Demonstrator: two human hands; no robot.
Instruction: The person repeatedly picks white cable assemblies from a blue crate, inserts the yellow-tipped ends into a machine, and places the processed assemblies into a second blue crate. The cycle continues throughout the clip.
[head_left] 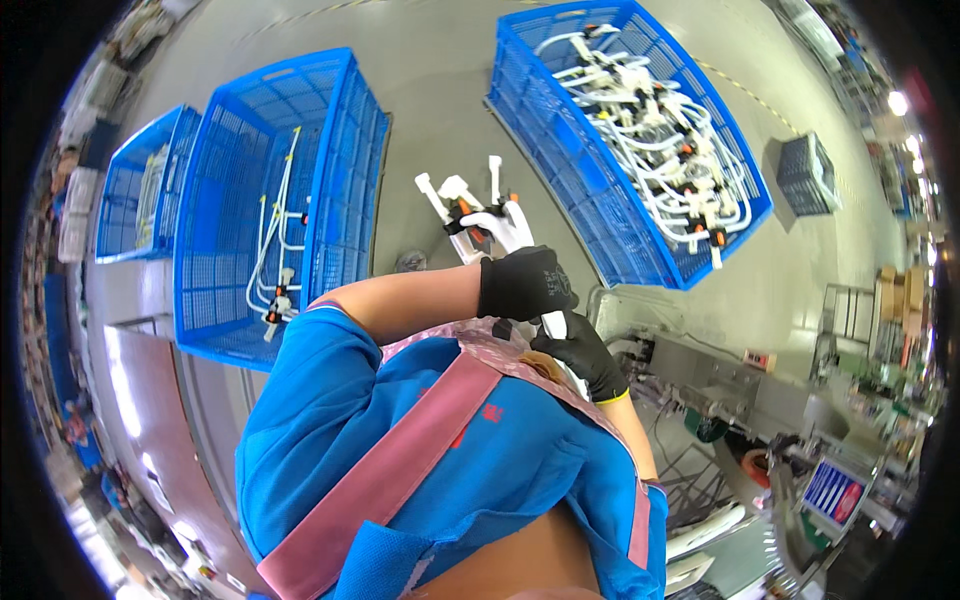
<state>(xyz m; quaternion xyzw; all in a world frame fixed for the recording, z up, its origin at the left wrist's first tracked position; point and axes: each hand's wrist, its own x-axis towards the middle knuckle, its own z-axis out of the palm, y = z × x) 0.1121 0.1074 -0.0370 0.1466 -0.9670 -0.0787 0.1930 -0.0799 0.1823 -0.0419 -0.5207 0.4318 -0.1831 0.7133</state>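
In front of my body is a white plastic pipe assembly point(512, 230) with black and orange fittings and several short branches. Its branched end points away from me, toward the floor between two blue crates. My left hand point(525, 283), in a black glove, is closed around its white body. Just below and to the right, my right hand point(587, 357), gloved in black with a yellow cuff edge, is closed on the nearer end, where a short white stretch shows between the hands. Both hands' fingertips are partly hidden. A pink patterned apron lies behind them.
At the far right, a blue crate point(590, 190) is heaped with similar white pipe assemblies. A deep blue crate point(335, 170) on the left holds a few, with a smaller blue crate point(115, 215) beyond. Metal machinery point(720, 375) stands close on my right; a grey crate point(807, 175) sits farther off.
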